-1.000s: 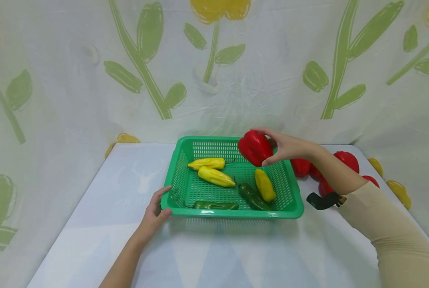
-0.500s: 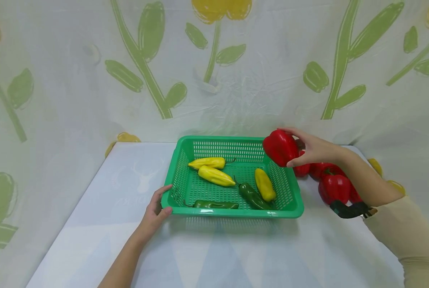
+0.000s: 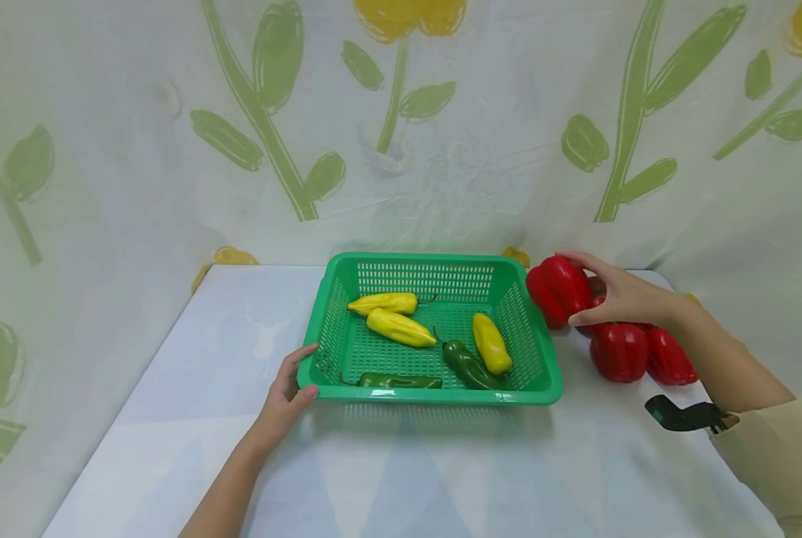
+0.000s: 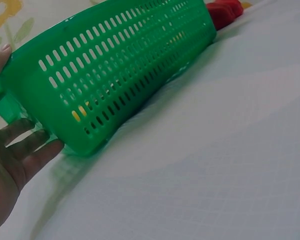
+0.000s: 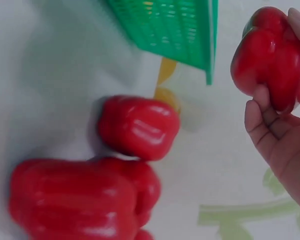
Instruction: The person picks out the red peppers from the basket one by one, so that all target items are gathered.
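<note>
My right hand [image 3: 619, 293] grips a red bell pepper [image 3: 557, 288], just outside the right rim of a green plastic basket [image 3: 434, 398]. In the right wrist view the same bell pepper [image 5: 272, 57] is up off the table, thumb on one side and fingers on the other. At the basket's near left corner my left hand [image 3: 286, 392] holds the rim, its thumb in front and fingers along the side. Inside the basket lie yellow peppers [image 3: 401, 329] and green chili peppers [image 3: 468, 365], all apart from my hands.
Several more red bell peppers [image 3: 619, 353] lie on the white table [image 3: 495, 478] right of the basket, beneath my right forearm. A white curtain [image 3: 481, 187] with printed flowers hangs behind the table's far edge. A black strap [image 3: 683, 415] sticks out from the right sleeve.
My right hand has carried the red bell pepper from over the basket to the right and lower, past its right rim. The left hand has kept its hold on the corner.
</note>
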`<state>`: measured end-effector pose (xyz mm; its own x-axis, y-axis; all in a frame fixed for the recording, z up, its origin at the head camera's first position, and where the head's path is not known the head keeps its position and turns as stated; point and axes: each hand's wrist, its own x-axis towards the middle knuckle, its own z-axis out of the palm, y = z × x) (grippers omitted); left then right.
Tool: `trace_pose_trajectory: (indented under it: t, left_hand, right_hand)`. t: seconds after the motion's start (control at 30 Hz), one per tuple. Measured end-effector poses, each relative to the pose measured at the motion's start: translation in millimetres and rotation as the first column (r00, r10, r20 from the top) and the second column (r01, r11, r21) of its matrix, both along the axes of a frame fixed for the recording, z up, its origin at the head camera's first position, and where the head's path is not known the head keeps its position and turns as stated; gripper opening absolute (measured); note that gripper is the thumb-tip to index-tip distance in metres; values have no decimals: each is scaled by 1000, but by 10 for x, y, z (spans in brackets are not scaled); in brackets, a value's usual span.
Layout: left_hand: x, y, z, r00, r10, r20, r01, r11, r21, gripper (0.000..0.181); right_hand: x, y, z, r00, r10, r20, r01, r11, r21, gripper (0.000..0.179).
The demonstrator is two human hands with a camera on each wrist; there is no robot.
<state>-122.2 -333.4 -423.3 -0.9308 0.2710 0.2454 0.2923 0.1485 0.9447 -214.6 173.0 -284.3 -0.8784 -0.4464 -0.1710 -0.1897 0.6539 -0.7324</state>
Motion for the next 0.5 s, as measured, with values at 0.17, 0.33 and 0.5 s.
trace_pose_trajectory:
  t: [0.17,0.33,0.5]
  left_hand:
    - [2,0,10,1000,0,11,0,1000,1,55]
    - [-3,8,-6,1000,-8,1,8,1000,16,55]
    - [-11,20,-8,1000,6,-13,-6,1000,21,54]
  right_hand:
    - [101,152,-151,999,-43,-21,43,999,19,106]
    - [192,284,-329,995,-84,-55,86,995,49,107]
    - [268,351,-485,992,-103,-71,108,991,82,107]
